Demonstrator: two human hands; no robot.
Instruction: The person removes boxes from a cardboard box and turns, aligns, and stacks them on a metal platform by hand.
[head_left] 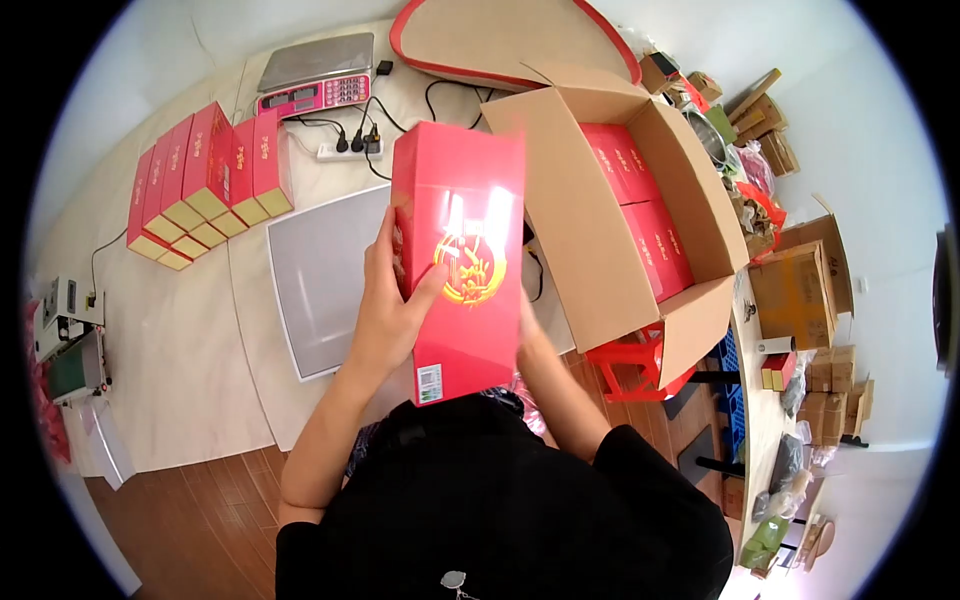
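Observation:
A red gift box (465, 345) with a shiny gold round emblem and a small label near its lower corner is held upright in front of my chest. My left hand (395, 290) grips its left side, with the thumb across the front face. On the opposite side, my right hand (527, 315) holds the right edge, its fingers mostly hidden behind the box. Just right of it stands an open cardboard carton (560, 235) with red boxes (655, 240) packed inside. Behind the held box lies a grey flat panel with a white rim (320, 285) on the table.
Several red and gold boxes (205, 175) stand in rows at the left. A pink scale (318, 80) and a power strip (350, 150) with cables sit at the back. Under the carton is a red stool (630, 368). Cartons (795, 295) and clutter fill the right side.

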